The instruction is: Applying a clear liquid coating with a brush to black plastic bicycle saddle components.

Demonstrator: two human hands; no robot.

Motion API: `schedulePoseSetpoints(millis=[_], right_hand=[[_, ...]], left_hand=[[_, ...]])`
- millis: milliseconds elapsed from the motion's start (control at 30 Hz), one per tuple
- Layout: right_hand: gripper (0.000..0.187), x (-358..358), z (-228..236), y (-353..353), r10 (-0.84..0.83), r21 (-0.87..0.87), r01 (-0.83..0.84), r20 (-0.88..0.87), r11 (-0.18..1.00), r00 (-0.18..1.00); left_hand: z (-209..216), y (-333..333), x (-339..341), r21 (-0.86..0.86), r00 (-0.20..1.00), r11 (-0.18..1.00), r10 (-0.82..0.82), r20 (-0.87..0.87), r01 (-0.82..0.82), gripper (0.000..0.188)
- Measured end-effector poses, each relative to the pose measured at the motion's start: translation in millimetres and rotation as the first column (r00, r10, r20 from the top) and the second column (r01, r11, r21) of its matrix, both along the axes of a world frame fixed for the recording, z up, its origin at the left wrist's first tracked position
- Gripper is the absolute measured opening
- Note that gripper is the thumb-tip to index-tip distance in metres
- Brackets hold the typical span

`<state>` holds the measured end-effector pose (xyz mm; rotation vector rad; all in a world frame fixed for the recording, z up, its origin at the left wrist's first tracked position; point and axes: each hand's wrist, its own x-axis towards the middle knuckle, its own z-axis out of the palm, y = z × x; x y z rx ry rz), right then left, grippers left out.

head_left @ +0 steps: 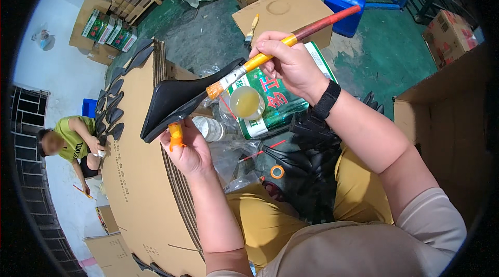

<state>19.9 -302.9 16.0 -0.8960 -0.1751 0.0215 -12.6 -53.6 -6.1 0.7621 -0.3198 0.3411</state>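
My left hand (pixel 189 149), one finger wrapped in orange tape, holds up a black piece shaped like a bicycle saddle (pixel 174 95). Pinched in my right hand (pixel 286 61) is a paintbrush (pixel 254 62) with a yellow and red handle. Its orange-stained bristles are at the right side of the black piece, seemingly against its edge. Below the brush, a cup of yellowish liquid (pixel 248 104) stands on a green and white tin (pixel 283 102). A white tub (pixel 208 129) is near my left hand.
Stacked cardboard (pixel 140 188) at left bears several black pieces (pixel 115 101); a person in green (pixel 75 136) works beyond it. Cardboard boxes (pixel 286 11) with brushes and a blue jerrycan (pixel 343 6) stand ahead. Orange tape (pixel 277 172) and black pieces (pixel 291 160) lie below; an open carton (pixel 442 116) is at right.
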Motion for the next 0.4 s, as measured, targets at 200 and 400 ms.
schedulePoseSetpoints(millis=[200, 400], right_hand=[[0.017, 4.4, -10.9, -5.8, -0.086, -0.101, 0.083, -0.024, 0.991, 0.996], [0.017, 8.1, -15.3, -7.9, -0.144, -0.092, 0.141, -0.027, 0.986, 0.989]], left_hand=[[-3.1, 11.1, -0.1, -0.016, 1.000, 1.000, -0.009, 0.007, 0.009, 0.022], [0.4, 15.6, -1.8, -0.112, 0.999, 0.993, -0.033, -0.009, 0.032, 0.031]])
